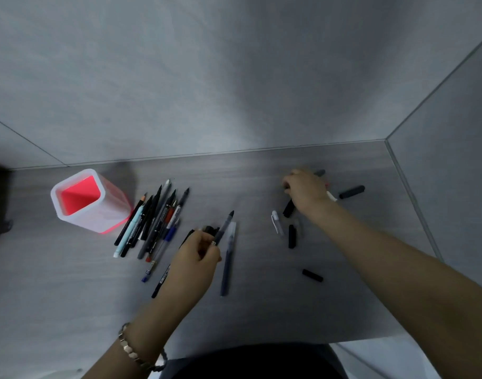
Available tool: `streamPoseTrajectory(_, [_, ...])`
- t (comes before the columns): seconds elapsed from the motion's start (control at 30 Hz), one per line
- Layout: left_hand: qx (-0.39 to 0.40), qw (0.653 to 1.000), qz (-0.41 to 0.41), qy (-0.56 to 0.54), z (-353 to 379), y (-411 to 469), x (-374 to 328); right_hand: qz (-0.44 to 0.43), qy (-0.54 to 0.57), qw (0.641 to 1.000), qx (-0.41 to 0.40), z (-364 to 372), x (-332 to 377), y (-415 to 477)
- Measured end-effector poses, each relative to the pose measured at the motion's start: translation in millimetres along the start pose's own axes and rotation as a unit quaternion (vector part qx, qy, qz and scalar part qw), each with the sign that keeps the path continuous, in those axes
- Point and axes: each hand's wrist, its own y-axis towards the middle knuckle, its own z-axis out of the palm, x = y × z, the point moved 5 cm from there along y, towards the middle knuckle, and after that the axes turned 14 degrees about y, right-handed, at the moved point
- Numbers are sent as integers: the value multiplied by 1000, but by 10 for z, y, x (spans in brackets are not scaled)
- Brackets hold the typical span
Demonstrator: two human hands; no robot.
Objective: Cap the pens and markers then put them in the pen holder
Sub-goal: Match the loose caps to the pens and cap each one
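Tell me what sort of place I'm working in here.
Probably a desk in a partitioned study or office cubicle: a grey wood-grain desk, plain grey panels closing it in, and a pen holder beside loose pens.

My left hand [196,258] grips an uncapped grey pen [225,225] right of the pen pile [152,222]. My right hand [305,190] rests among loose caps [291,236], far right of the pen holder [84,201].
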Motion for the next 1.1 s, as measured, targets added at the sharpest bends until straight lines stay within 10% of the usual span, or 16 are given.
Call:
streamPoseTrajectory(0.13, [-8, 1000, -1, -19, -12, -30, 11, 27, 286, 957, -48, -116, 128, -274])
streamPoseTrajectory(0.33, [56, 995, 19, -82, 70, -134, -64, 128, 736, 664, -30, -184, 332, -955])
streamPoseTrajectory(0.47, [75, 988, 46, -127, 129, -216, -156, 175, 791, 584, -60, -220, 410, -1243])
streamPoseTrajectory(0.73, [71, 990, 95, -82, 152, -299, -218, 141, 744, 635, -153, -318, 520, -1472])
streamPoseTrajectory(0.93, [64, 993, 63, -72, 208, -258, -163, 167, 539, 809, -166, -137, 157, -1411])
streamPoseTrajectory(1.1, [74, 995, 54, -42, 310, -178, -214, 216, 403, 877, -146, 11, -391, -1286])
